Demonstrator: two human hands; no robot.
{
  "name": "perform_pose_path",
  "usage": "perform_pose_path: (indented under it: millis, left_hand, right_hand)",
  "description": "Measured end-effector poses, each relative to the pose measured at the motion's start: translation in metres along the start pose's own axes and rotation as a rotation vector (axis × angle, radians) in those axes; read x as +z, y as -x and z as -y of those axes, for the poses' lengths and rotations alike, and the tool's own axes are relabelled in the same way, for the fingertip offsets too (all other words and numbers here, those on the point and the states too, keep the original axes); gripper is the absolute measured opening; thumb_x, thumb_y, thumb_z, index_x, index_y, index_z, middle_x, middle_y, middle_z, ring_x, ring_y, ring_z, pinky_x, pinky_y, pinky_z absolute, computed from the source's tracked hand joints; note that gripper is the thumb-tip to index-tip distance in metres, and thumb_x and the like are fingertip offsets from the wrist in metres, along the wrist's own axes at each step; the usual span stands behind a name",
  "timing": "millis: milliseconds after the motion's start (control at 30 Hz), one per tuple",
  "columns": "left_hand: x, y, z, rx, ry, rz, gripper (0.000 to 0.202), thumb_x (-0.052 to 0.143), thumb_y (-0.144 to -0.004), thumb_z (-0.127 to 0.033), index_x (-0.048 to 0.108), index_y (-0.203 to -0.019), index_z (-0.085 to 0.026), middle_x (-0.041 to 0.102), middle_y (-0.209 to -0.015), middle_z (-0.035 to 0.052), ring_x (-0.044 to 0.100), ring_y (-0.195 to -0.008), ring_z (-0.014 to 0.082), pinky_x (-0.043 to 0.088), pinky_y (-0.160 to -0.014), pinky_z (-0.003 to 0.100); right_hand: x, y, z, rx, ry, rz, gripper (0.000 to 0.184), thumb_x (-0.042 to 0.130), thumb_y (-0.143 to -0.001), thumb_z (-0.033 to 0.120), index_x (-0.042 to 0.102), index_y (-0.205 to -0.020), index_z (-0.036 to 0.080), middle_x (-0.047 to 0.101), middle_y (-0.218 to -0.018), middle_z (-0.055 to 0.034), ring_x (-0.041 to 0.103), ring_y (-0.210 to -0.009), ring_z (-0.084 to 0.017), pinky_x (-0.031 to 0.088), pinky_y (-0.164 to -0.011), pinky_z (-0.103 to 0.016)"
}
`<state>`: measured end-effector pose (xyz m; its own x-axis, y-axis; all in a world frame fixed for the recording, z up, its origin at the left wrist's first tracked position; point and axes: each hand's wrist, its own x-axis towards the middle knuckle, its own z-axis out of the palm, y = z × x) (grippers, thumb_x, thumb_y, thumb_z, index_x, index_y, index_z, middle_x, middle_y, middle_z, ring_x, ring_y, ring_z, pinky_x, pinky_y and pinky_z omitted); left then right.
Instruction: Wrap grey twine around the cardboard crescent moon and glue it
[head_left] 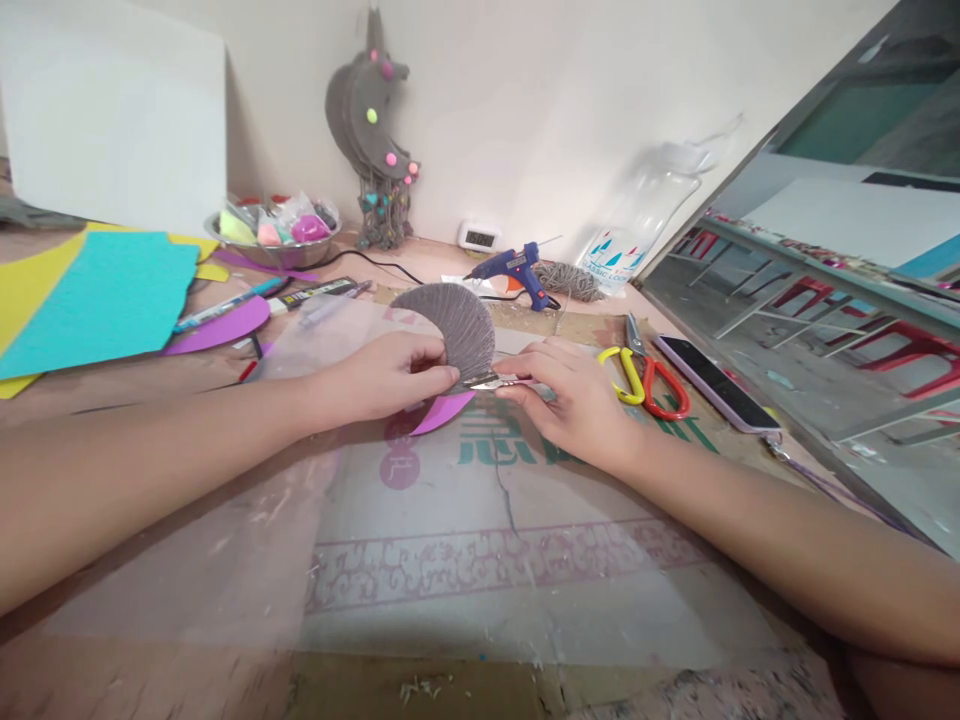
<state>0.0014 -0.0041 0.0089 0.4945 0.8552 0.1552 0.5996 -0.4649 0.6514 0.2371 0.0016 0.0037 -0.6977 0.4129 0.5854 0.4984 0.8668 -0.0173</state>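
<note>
My left hand (390, 375) is closed on the lower edge of a grey yarn-wrapped crescent (454, 325), holding it upright above the work mat. My right hand (574, 395) is closed on a small metal tool (491, 381), perhaps snips, whose tip meets the crescent's bottom corner. A purple felt piece (442, 410) lies flat under both hands. A clear plastic sheet (465, 560) covers printed cardboard in front of me.
Scissors with yellow and red handles (645, 380) and a phone (712, 383) lie at the right. A blue glue gun (517, 270), a ball of grey yarn (568, 280) and a plastic bottle (637, 230) stand behind. Teal and yellow felt sheets (97, 300), pens and a metal bowl (274, 240) sit left. A finished grey moon hanging (371, 130) leans on the wall.
</note>
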Motion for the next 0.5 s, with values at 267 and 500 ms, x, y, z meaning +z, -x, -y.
perform_pose_path:
  millis: [267,500]
  left_hand:
    - [0.0005,0.0004,-0.0014,-0.004,0.043,0.019,0.032,0.049,-0.083,-0.035,0.041,-0.056,-0.018,0.041,-0.053,-0.0049,0.041,-0.051,0.0088,0.031,-0.05,0.024]
    - [0.0003,0.0006,-0.0015,0.006,0.03,0.024,0.033,0.048,-0.083,-0.035,0.039,-0.056,-0.018,0.04,-0.053,-0.0052,0.039,-0.05,0.0085,0.029,-0.05,0.024]
  right_hand:
    - [-0.0008,-0.0005,0.0001,0.011,-0.003,0.026,0.015,0.057,-0.088,0.029,0.062,-0.096,0.017,0.066,-0.083,-0.0053,0.058,-0.076,-0.017,0.043,-0.069,-0.031]
    - [0.0004,-0.0007,-0.0002,0.016,-0.035,0.022,0.012,0.058,-0.087,0.026,0.062,-0.094,0.017,0.066,-0.081,-0.0046,0.058,-0.075,-0.017,0.043,-0.069,-0.03]
